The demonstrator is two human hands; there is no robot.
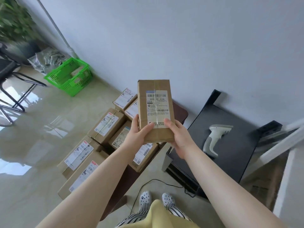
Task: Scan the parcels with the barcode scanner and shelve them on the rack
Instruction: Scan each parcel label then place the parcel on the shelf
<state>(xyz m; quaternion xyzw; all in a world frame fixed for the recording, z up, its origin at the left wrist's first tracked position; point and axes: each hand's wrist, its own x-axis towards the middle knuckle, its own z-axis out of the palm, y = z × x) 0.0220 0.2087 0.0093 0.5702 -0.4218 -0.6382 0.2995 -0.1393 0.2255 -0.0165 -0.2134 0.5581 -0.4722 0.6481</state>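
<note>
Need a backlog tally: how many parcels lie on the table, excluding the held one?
7 parcels: two at the far end, three along the left edge, two at the right; more possibly hidden.

The plant (14,18) is blurred and cut off at the edge; arms hide several stacked parcels (105,125).

Green basket (69,76) on the glossy floor by the wall, potted plant (13,22) and black chair (9,83) beyond.
</note>
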